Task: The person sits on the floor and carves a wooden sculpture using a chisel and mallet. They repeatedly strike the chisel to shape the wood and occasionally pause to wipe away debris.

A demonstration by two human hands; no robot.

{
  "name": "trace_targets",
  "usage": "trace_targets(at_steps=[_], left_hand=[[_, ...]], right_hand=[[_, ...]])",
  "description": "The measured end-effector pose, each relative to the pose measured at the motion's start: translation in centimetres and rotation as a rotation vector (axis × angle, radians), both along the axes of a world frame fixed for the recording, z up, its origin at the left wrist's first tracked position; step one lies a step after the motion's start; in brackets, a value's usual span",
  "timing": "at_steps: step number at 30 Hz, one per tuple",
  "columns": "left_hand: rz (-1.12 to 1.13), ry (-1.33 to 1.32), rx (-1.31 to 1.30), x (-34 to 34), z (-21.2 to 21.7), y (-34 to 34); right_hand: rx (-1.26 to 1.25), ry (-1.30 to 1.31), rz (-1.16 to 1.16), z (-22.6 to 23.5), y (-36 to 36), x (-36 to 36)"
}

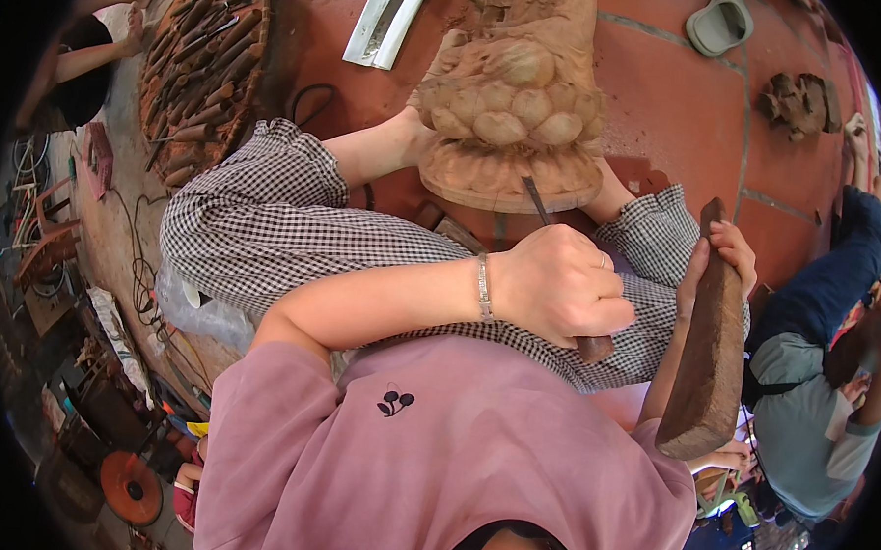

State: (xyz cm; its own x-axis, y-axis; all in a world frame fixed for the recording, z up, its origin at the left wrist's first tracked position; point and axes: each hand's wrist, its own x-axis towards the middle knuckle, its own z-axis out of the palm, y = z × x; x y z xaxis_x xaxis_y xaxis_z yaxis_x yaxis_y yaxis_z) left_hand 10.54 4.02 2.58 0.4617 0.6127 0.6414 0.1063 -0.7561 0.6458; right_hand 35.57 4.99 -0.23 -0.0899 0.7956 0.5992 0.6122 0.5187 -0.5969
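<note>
A carved wooden statue (516, 111) with a lotus-petal base lies in front of me, between my bare feet. My left hand (563, 285) is closed around a chisel (534, 197). The blade's tip meets the rim of the carved base, and the handle's butt shows below my fist. On the right, my right hand (732, 253) grips the narrow end of a long wooden mallet (704, 365), a thick, roughly squared block. The mallet stands raised, its heavy end towards me, apart from the chisel.
Many carving tools lie on a round, sawdust-covered board (209, 63) at the far left. A pale frame-like piece (388, 22), a grey sandal (719, 25) and a wood chunk (800, 104) lie on red tiles. Another person (814, 399) sits at right; cables (137, 252) run along the left.
</note>
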Motion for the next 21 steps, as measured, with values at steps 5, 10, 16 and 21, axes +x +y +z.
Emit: trace_targets(at_steps=[5,10,16,21], left_hand=[[0.009,0.025,-0.005,0.0,0.1,-0.1],[-0.009,0.037,-0.09,-0.2,0.2,0.2],[0.03,-0.077,-0.171,0.2,0.4,1.2],[0.027,-0.039,-0.149,-0.1,0.6,0.9]], right_hand=[[-0.039,-0.013,0.017,-0.3,-0.8,0.5],[-0.036,-0.038,0.002,-0.1,-1.0,0.5],[0.035,-0.146,0.011,0.8,-0.8,0.6],[0.053,-0.088,-0.025,0.5,-1.4,1.9]])
